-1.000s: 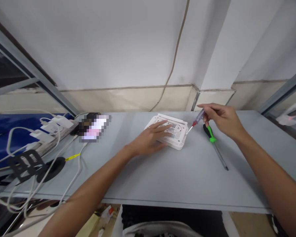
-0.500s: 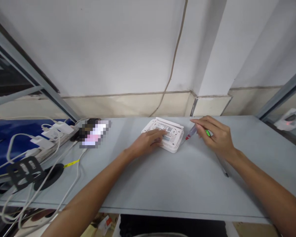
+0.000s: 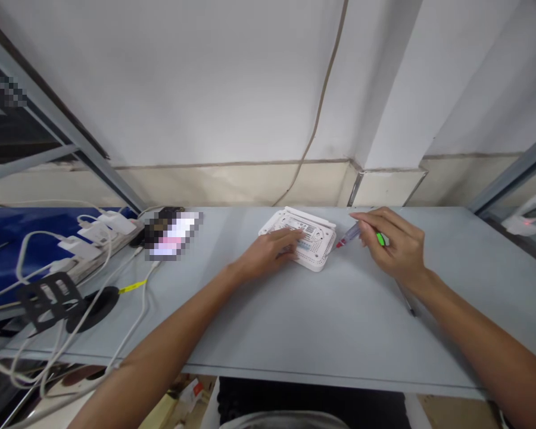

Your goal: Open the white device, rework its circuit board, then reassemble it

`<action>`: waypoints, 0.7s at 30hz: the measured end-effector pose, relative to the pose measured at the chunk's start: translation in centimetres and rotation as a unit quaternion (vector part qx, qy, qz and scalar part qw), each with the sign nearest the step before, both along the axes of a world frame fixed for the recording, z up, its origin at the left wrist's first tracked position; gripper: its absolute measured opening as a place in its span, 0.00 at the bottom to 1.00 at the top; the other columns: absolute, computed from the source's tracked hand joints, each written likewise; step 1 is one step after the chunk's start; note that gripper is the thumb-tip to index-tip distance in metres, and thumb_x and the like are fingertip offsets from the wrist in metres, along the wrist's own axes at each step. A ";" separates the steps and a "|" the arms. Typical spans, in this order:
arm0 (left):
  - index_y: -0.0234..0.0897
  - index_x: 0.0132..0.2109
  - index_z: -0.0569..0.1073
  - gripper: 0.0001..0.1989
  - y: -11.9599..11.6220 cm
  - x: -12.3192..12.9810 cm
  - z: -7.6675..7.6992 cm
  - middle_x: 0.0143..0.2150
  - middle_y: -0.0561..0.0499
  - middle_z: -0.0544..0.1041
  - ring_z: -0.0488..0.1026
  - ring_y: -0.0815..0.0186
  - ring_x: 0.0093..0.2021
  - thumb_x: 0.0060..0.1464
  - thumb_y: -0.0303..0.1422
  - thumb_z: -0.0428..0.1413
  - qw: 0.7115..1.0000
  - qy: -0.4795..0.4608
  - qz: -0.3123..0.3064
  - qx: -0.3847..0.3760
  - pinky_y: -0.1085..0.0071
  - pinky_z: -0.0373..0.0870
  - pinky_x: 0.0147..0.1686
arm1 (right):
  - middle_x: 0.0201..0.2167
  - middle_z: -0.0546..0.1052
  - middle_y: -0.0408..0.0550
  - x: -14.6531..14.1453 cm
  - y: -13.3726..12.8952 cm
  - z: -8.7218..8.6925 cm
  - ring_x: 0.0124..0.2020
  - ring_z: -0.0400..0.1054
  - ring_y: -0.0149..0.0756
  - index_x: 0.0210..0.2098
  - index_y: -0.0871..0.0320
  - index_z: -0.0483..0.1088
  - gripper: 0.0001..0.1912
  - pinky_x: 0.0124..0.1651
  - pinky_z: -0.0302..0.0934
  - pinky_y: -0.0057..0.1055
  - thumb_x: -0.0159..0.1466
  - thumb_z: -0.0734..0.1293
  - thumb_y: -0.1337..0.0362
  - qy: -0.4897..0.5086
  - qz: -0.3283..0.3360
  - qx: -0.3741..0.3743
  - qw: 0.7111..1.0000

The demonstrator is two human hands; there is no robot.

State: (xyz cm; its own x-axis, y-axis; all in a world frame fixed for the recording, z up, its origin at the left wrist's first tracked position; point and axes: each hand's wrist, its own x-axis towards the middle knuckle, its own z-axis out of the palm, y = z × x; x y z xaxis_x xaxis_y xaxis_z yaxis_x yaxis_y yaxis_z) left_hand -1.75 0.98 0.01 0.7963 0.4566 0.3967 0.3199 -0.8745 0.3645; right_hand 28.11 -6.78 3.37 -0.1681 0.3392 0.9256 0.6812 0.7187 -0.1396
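Note:
My left hand [image 3: 270,253] lies flat on a white plastic router [image 3: 318,255], which sits upside down with its vented underside and label facing up. My right hand [image 3: 395,247] is shut on a clear syringe [image 3: 351,235] with a red tip, and the tip points at the router's right edge from very close by. Under that hand lies a screwdriver with a green and black handle [image 3: 380,239], mostly hidden, and its thin metal shaft [image 3: 406,301] shows beyond my wrist.
At the left of the grey table [image 3: 339,339] stand a power strip [image 3: 102,238] with white chargers and tangled white cables, a pixelated object [image 3: 172,235], and a black flat holder [image 3: 49,301]. The wall rises behind the table's far edge.
My right hand has moved left and down over the screwdriver handle, bringing the syringe nearer the table. My left hand stays on the router.

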 end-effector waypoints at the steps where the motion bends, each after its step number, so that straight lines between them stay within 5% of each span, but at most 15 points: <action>1: 0.41 0.69 0.69 0.22 0.0 0.0 0.0 0.55 0.44 0.83 0.76 0.54 0.66 0.71 0.33 0.57 1.000 -0.001 -0.002 0.005 0.49 0.71 0.69 | 0.29 0.77 0.44 0.0 0.0 -0.1 0.28 0.73 0.34 0.52 0.53 0.79 0.18 0.31 0.70 0.34 0.69 0.66 0.77 -0.003 0.000 0.001 1.000; 14: 0.45 0.66 0.72 0.19 0.0 0.0 -0.2 0.65 0.44 0.78 0.72 0.53 0.70 0.71 0.34 0.56 1.000 0.015 0.004 0.003 0.48 0.71 0.69 | 0.33 0.79 0.46 0.6 0.1 -0.8 0.27 0.74 0.33 0.54 0.51 0.79 0.17 0.28 0.70 0.33 0.71 0.66 0.74 -0.024 -0.024 0.008 0.999; 21: 0.43 0.70 0.69 0.23 0.0 0.0 -0.3 0.61 0.43 0.81 0.73 0.52 0.69 0.70 0.31 0.57 1.000 0.012 0.008 0.014 0.48 0.73 0.67 | 0.32 0.80 0.45 0.7 -0.2 -0.4 0.26 0.73 0.31 0.51 0.52 0.78 0.16 0.27 0.67 0.31 0.68 0.69 0.75 -0.087 -0.060 0.070 0.992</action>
